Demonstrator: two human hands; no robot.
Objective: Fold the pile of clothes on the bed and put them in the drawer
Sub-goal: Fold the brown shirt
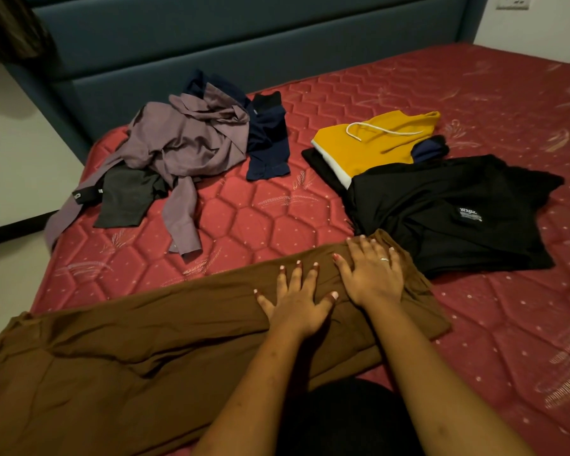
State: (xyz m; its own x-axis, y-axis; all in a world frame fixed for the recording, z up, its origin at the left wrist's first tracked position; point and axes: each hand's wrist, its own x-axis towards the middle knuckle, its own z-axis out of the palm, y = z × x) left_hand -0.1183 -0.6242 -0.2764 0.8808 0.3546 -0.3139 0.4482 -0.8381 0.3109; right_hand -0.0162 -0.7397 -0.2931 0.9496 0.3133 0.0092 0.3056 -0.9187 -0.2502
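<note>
Much of the brown garment (pixel 145 350) runs out of view at left and bottom; we cannot tell its type. It lies across the bed (pixel 277 218) near edge. Our left hand (pixel 297 301) and right hand (pixel 372 274) press it flat, grip wide, fingers spread. Black garment (pixel 458 212) touches it, label unreadable. Yellow drawstring garment (pixel 375 146) half hides a folded black piece. Purple shirt (pixel 185 139), navy garment (pixel 267 143) and grey piece (pixel 125 199) lie crumpled far left.

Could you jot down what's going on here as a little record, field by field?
surface: red quilted mattress
in work: brown garment, spread along the near edge
left hand: flat on the brown garment
right hand: flat on it, beside the left
pile on the right: black garment, yellow garment
loose heap: mauve shirt, navy garment
</note>
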